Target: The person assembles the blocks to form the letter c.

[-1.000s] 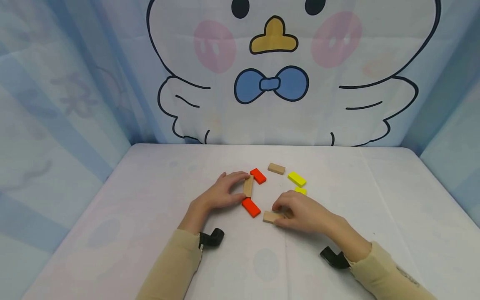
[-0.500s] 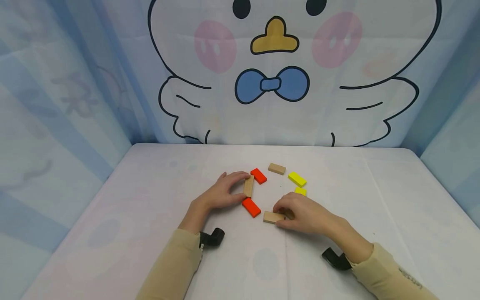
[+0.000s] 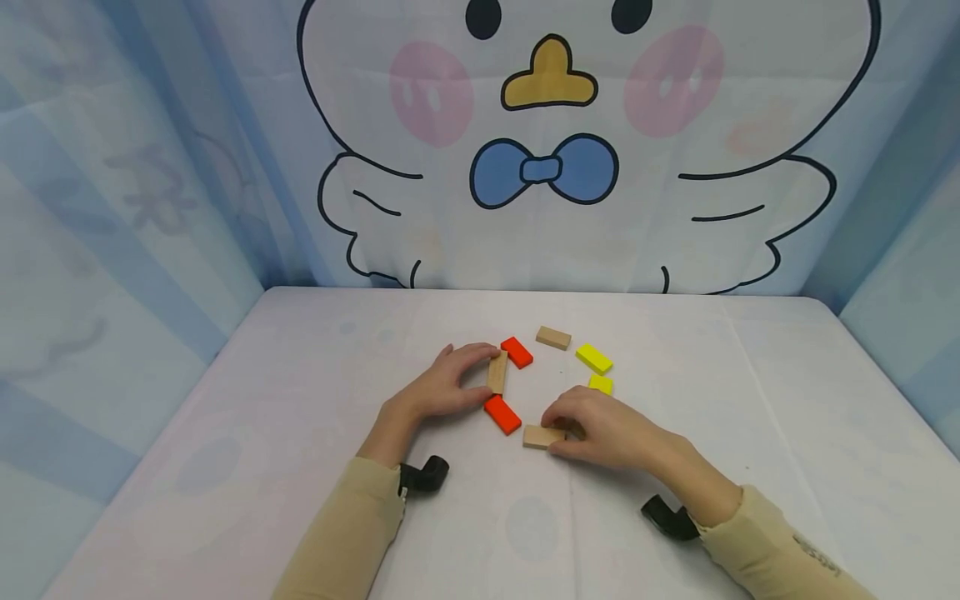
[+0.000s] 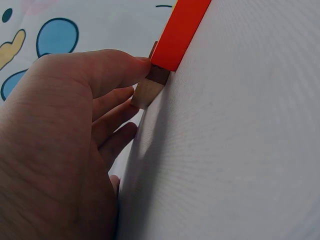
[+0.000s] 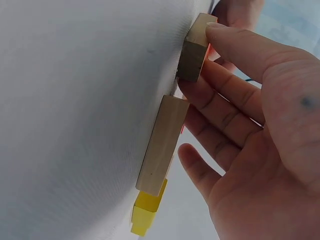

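My left hand (image 3: 441,385) pinches a plain wooden block (image 3: 497,372) lengthwise, fingers at its far end and thumb at its near end. In the left wrist view the thumb also lies against the end of a red block (image 4: 180,35). That near red block (image 3: 502,415) abuts the wooden one. My right hand (image 3: 603,425) holds another plain wooden block (image 3: 542,437) between thumb and fingers, at the front and apart from the red block. Beside those fingers, the right wrist view shows one more wooden block (image 5: 162,145), which the hand hides from the head view.
The blocks form a rough ring on the white-covered table (image 3: 360,325). A second red block (image 3: 517,352), a wooden block (image 3: 553,337) and a yellow block (image 3: 594,358) lie at the back. Another yellow block (image 3: 601,383) is partly behind my right hand.
My right hand and its wooden block have slid slightly left and a little toward me. The left hand and the other blocks look unmoved.
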`<state>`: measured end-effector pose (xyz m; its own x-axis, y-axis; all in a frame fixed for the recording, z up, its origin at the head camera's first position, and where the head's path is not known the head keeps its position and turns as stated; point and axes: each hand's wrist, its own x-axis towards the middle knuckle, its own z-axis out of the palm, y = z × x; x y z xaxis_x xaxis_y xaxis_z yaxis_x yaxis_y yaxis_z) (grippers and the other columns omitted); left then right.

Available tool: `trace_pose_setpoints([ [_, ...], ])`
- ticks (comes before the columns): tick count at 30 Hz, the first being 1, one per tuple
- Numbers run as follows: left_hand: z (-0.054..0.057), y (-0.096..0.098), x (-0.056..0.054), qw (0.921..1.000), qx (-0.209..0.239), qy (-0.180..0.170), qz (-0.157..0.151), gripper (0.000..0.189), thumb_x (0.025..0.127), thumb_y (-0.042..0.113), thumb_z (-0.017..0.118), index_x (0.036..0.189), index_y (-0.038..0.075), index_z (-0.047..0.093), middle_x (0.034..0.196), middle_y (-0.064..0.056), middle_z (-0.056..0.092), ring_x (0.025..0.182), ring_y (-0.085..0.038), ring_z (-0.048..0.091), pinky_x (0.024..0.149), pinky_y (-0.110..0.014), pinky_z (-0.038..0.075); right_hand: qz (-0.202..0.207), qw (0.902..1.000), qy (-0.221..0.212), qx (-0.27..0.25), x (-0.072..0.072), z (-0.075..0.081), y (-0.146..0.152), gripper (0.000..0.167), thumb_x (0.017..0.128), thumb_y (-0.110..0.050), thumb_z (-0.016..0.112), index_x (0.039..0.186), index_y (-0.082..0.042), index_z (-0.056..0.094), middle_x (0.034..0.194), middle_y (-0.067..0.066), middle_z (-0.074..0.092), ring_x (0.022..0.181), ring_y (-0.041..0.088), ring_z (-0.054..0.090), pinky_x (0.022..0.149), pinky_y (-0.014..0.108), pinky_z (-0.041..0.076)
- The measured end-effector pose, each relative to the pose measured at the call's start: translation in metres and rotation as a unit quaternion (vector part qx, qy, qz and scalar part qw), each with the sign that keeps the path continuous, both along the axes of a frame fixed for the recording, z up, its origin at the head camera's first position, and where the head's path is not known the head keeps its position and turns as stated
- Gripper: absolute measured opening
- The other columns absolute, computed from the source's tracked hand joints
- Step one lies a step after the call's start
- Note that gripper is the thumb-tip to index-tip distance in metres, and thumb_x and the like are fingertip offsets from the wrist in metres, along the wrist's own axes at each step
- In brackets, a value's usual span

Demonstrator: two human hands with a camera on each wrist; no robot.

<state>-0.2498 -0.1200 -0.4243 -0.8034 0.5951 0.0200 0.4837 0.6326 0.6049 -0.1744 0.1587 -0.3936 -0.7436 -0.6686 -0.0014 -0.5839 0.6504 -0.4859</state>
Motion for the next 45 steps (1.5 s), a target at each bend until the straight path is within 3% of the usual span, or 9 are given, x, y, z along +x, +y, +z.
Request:
trace_pose_setpoints([
  [33, 0.000, 0.000, 0.001, 0.9999, 0.012, 0.003, 0.002, 0.059, 0.095, 0.028, 0.063, 0.150, 0.013, 0.047, 0.156, -0.007, 0.041, 0.146, -0.024, 0.032, 0.122, -0.049, 0.001, 0.004, 0.9997, 0.024, -0.009, 0.000, 0.001, -0.006, 0.024, 0.089, -0.024, 0.079, 0.109, -0.014, 0.072, 0.099, -0.011, 0.062, 0.094, 0.010, 0.055, 0.085, 0.033, 0.052],
  [45, -0.001, 0.000, 0.001, 0.9999, 0.016, 0.003, 0.000, 0.059, 0.095, 0.027, 0.064, 0.150, 0.013, 0.048, 0.156, -0.008, 0.042, 0.146, -0.024, 0.032, 0.122, -0.049, 0.001, -0.006, 0.9993, 0.027, -0.024, -0.003, 0.001, 0.006, 0.025, 0.088, -0.025, 0.079, 0.110, -0.015, 0.072, 0.109, -0.008, 0.064, 0.105, 0.014, 0.055, 0.093, 0.038, 0.050],
])
